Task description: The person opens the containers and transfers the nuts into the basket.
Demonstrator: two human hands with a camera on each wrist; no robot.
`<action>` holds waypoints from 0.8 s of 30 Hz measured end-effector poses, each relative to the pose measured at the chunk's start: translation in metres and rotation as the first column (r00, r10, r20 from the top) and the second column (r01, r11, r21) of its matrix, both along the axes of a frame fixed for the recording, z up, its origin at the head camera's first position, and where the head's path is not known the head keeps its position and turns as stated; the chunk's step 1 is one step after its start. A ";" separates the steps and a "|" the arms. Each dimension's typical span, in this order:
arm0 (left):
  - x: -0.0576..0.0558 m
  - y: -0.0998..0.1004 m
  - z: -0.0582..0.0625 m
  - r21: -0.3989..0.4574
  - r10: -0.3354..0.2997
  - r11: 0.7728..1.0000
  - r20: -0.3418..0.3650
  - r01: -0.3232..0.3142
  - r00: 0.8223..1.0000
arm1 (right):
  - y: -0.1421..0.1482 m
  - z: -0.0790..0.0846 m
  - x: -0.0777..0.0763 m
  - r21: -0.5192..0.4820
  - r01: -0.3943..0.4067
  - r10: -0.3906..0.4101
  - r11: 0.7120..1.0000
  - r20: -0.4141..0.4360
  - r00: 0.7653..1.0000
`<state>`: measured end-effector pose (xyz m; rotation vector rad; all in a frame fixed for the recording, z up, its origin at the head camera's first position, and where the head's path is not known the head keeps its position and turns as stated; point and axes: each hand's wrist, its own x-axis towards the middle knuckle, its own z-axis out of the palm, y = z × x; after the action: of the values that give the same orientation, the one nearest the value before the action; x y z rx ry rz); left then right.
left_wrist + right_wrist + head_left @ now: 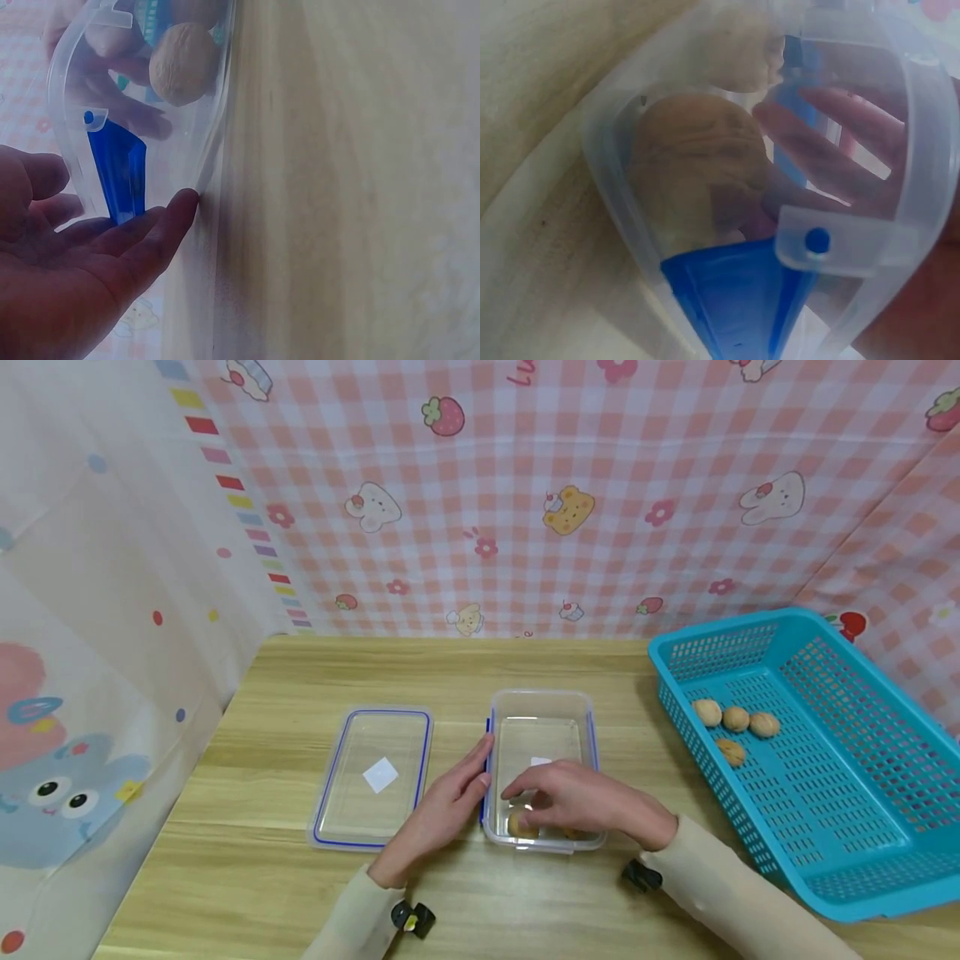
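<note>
A clear plastic container (pixel 538 703) with blue side clips stands on the table. Along its left wall lies my left hand (pixel 447 793), fingers extended against the side by a blue clip (pixel 120 172). My right hand (pixel 577 795) reaches down inside the near end, fingers bent and spread apart. Just below its fingertips sits a walnut (pixel 522 824), partly covered in the head view. Another walnut (pixel 573 832) lies in the near right corner. Through the cloudy wall in the right wrist view, a walnut (pixel 697 157) shows beside the right fingers (pixel 832 161).
Left of the container lies its clear lid (pixel 352 810) with a blue seal and a white square label (pixel 380 774). At the right stands a blue-green plastic basket (pixel 832 793) holding several walnuts (pixel 736 719). A checked cloth (pixel 510 468) hangs behind the table (pixel 247 827).
</note>
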<state>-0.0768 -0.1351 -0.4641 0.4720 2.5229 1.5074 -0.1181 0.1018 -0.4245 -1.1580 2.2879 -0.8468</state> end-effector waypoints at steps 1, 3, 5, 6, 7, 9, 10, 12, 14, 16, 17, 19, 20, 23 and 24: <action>0.000 0.000 0.000 0.000 -0.002 1.000 -0.001 0.002 1.000 | 0.000 0.000 0.000 0.006 -0.010 0.010 1.000 0.003 1.000; 0.000 0.000 0.000 -0.001 -0.004 1.000 -0.001 0.004 1.000 | -0.001 0.000 -0.001 0.016 -0.025 0.025 1.000 0.009 1.000; 0.000 -0.001 0.000 -0.001 -0.006 1.000 0.000 0.006 1.000 | -0.002 0.000 -0.001 0.027 -0.037 0.037 0.999 0.011 0.999; 0.000 -0.001 0.000 -0.002 -0.006 1.000 -0.001 0.006 1.000 | -0.003 0.000 -0.001 0.034 -0.042 0.042 0.999 0.009 0.999; 0.000 -0.001 0.000 0.000 -0.006 1.000 -0.002 0.006 1.000 | -0.003 0.000 -0.002 0.041 -0.048 0.048 0.998 0.009 0.999; 0.000 -0.001 0.000 0.000 -0.006 1.000 -0.005 0.006 1.000 | -0.004 -0.001 -0.002 0.057 -0.059 0.059 0.997 0.011 0.998; 0.000 -0.001 0.000 0.001 -0.004 1.000 -0.006 0.004 1.000 | -0.005 -0.002 -0.003 0.063 -0.066 0.065 0.996 0.013 0.998; 0.000 0.000 0.001 0.000 -0.002 1.000 -0.008 0.002 1.000 | -0.005 -0.003 -0.003 0.073 -0.079 0.078 0.994 0.012 0.997; 0.000 0.000 0.001 -0.001 0.000 1.000 -0.008 0.000 1.000 | -0.005 -0.003 -0.002 0.080 -0.089 0.089 0.993 0.013 0.996; 0.001 0.000 0.001 -0.002 0.002 1.000 -0.006 -0.002 1.000 | -0.006 -0.004 -0.002 0.086 -0.096 0.096 0.992 0.006 0.995; 0.001 0.000 0.001 -0.002 0.002 1.000 -0.007 -0.002 1.000 | -0.006 -0.004 -0.002 0.089 -0.098 0.098 0.991 0.005 0.995; 0.001 0.000 0.001 -0.001 0.001 1.000 -0.006 -0.001 1.000 | -0.006 -0.003 -0.002 0.097 -0.102 0.103 0.990 0.002 0.995; 0.001 0.000 0.001 0.000 0.000 1.000 -0.007 0.000 1.000 | -0.007 -0.003 -0.002 0.100 -0.104 0.105 0.990 0.000 0.995; 0.001 0.000 0.001 -0.001 0.000 1.000 -0.005 0.000 1.000 | -0.006 -0.003 -0.002 0.095 -0.107 0.107 0.990 0.008 0.994; 0.001 0.000 0.002 -0.002 0.001 1.000 -0.004 -0.001 1.000 | -0.006 -0.003 -0.003 0.090 -0.108 0.107 0.990 0.008 0.994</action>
<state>-0.0762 -0.1348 -0.4624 0.4741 2.5278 1.5052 -0.1207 0.0956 -0.4274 -1.2261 2.2148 -0.6974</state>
